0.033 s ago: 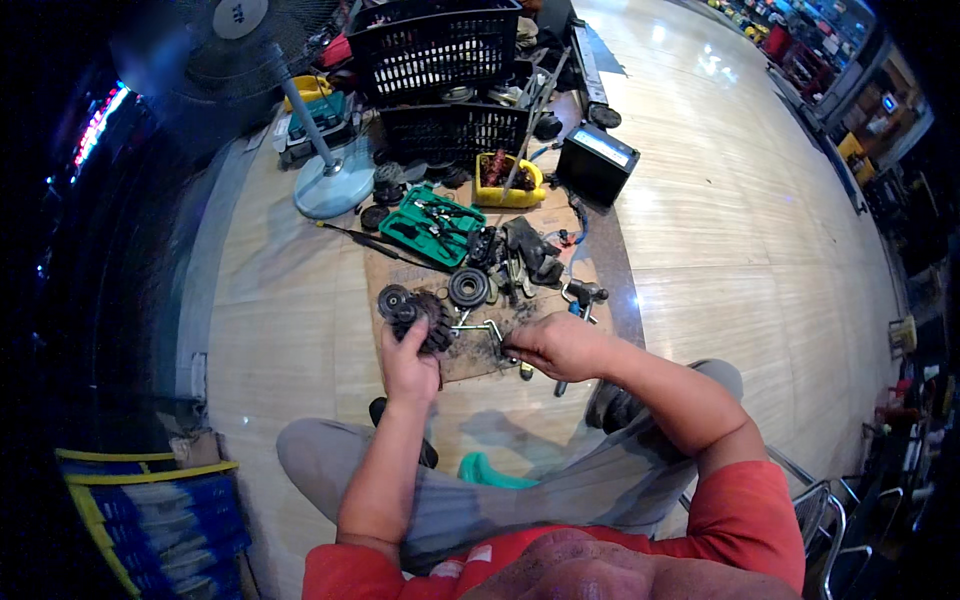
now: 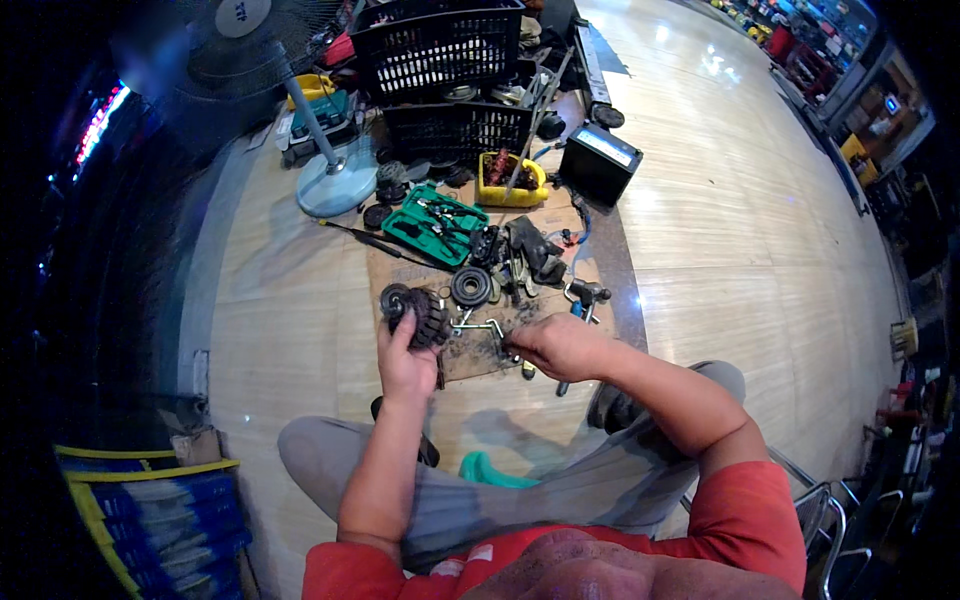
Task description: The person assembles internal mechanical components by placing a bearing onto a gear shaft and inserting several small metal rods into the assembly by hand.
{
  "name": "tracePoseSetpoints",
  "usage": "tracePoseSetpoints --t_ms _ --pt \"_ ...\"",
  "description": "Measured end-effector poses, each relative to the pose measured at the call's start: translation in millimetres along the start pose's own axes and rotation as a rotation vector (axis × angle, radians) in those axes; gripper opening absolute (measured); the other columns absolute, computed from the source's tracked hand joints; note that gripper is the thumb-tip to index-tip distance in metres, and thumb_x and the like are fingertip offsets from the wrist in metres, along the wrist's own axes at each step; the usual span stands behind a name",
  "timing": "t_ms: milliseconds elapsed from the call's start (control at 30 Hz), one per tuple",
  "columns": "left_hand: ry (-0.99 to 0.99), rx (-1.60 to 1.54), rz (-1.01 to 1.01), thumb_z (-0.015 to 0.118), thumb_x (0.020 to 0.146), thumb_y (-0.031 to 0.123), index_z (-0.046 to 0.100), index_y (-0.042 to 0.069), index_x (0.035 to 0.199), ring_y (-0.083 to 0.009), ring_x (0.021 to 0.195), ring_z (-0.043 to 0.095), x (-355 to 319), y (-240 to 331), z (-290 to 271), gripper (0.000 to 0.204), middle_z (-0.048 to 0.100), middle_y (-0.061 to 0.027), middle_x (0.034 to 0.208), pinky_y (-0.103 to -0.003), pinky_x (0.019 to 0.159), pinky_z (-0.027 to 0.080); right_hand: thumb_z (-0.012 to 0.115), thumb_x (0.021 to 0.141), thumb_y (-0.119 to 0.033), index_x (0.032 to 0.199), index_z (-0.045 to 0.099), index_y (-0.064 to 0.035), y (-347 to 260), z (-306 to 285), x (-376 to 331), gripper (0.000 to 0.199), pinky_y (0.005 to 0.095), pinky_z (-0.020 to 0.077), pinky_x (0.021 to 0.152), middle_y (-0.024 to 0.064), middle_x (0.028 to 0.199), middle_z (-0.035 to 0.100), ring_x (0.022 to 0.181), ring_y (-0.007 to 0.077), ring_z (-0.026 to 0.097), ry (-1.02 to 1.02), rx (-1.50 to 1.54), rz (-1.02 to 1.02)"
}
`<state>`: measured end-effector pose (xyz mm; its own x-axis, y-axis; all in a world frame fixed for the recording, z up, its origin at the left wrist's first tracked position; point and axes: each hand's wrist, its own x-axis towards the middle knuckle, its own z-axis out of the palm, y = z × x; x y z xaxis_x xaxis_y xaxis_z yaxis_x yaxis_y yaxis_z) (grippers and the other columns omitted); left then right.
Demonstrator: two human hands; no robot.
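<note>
My left hand is wrapped round a black, ribbed, wheel-like part, with a smaller round end at its far left. To the right of it runs a bright bent metal rod with a crank-like step. My right hand is closed, thumb and fingers pinched at the rod's right end; the grip itself is partly hidden. Just beyond the ribbed part lies a black ring-shaped part. A hammer rests beyond my right hand.
Cardboard with dark grime lies under the work. On it sit an open green tool case, dirty gloves and a yellow container. A black battery, black crates and a fan base stand farther back.
The ribbed part has turned slightly in my left hand, and the left thumb has shifted a little to the left. My right hand stays nearly in place.
</note>
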<state>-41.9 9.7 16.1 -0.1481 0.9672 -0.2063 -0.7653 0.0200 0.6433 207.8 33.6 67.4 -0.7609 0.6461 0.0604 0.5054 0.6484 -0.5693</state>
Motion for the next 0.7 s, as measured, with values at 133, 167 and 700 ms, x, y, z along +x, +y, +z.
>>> tracePoseSetpoints --t_ms 133,167,700 --pt "0.012 -0.224 -0.054 0.057 0.093 0.021 0.054 0.009 0.123 -0.0282 0.1 0.064 10 12 -3 0.032 0.065 -0.0079 0.113 -0.043 0.084 0.053 0.055 0.089 -0.025 0.098 0.058 -0.0096 17 9 1 0.017 0.0524 0.0471 0.062 0.0185 0.075 0.063 0.071 0.0409 0.062 0.055 -0.048 0.143" --pt "-0.045 -0.246 -0.027 0.057 0.093 0.021 0.056 0.009 0.123 -0.0299 0.104 0.063 10 16 -2 0.033 0.064 -0.0098 0.117 -0.044 0.085 0.053 0.055 0.09 -0.025 0.097 0.057 -0.0093 25 12 1 0.018 0.0524 0.047 0.062 0.0188 0.076 0.063 0.072 0.0411 0.062 0.099 -0.044 0.169" --pt "-0.056 -0.215 0.089 0.055 0.093 0.016 0.052 0.009 0.125 -0.0291 0.106 0.061 2 38 -1 0.033 0.062 -0.0108 0.117 -0.045 0.085 0.052 0.049 0.091 -0.021 0.093 0.059 -0.0091 62 -28 -2 0.015 0.0522 0.0482 0.066 0.0206 0.079 0.065 0.075 0.0407 0.063 0.031 -0.386 0.441"
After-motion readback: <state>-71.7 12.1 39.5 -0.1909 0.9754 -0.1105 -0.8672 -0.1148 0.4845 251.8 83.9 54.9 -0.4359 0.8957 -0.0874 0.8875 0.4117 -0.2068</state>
